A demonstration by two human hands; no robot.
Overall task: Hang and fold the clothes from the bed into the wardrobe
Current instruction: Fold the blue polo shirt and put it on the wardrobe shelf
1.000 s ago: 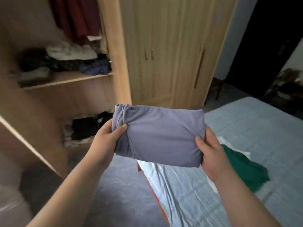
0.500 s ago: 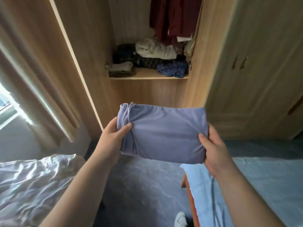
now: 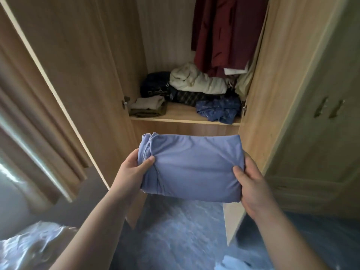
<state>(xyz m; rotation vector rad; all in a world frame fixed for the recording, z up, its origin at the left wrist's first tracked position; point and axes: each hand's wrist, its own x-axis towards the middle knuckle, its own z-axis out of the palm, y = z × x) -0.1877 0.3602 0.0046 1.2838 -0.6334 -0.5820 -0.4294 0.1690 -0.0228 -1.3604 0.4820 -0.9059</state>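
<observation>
- The folded lilac garment (image 3: pixel 191 166) is held in the air in front of and below the shelf (image 3: pixel 183 116) of the open wardrobe (image 3: pixel 165 36), touching only the 2 hands.
- The left hand (image 3: pixel 132 172) grips its bunched left end, thumb on top and fingers curled beneath. The right hand (image 3: pixel 251 184) pinches the right end the same way.
- The bare strip of the shelf is narrow, between the tan folded pile (image 3: pixel 148 108) at the shelf's left end and the crumpled blue patterned garment (image 3: pixel 218 112) at its right end. The bundle looks wider than that gap, so it may ruck either neighbour, or overhang the shelf's front edge and slide off.
- The gathered left end could spring open if that grip loosens early.
- The cream bundle (image 3: pixel 194 80) and dark bundle (image 3: pixel 155 86) at the back of the shelf look loosely piled, and a knock might tip them forward.
- The maroon hanging clothes (image 3: pixel 224 32) above the shelf's right half dangle low and could drag across the bundle.
</observation>
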